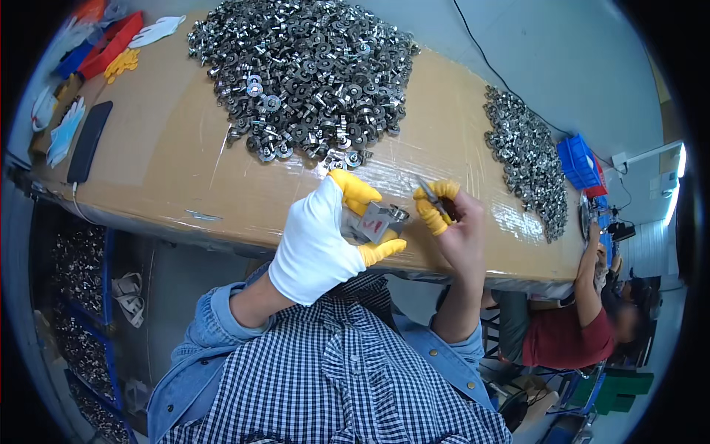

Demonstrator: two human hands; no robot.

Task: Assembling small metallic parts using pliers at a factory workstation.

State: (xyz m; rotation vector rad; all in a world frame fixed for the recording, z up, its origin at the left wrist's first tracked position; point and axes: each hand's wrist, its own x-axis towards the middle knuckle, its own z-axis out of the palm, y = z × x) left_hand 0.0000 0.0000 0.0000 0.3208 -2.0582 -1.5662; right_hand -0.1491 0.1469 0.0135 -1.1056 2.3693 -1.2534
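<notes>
My left hand (318, 237), in a white glove with yellow finger covers, grips a small square metal block (374, 222) with a red mark on it. A shiny round metal part (398, 213) sits at the block's right end. To the right of it, my right hand (457, 218) is closed round a slim, pointed metal tool (427, 189), its tip up and to the left. Yellow covers sit on the thumb and fingers of that hand. The tool is apart from the block, and its exact kind is hard to make out. Both hands are over the table's near edge.
A large heap of small metal wheel-like parts (318, 74) covers the table's far middle, with a smaller heap (525, 159) to the right. A phone (90, 140), gloves (66, 132) and a red bin (111, 46) lie left. Beyond a blue basket (578, 163), another person (569, 333) works.
</notes>
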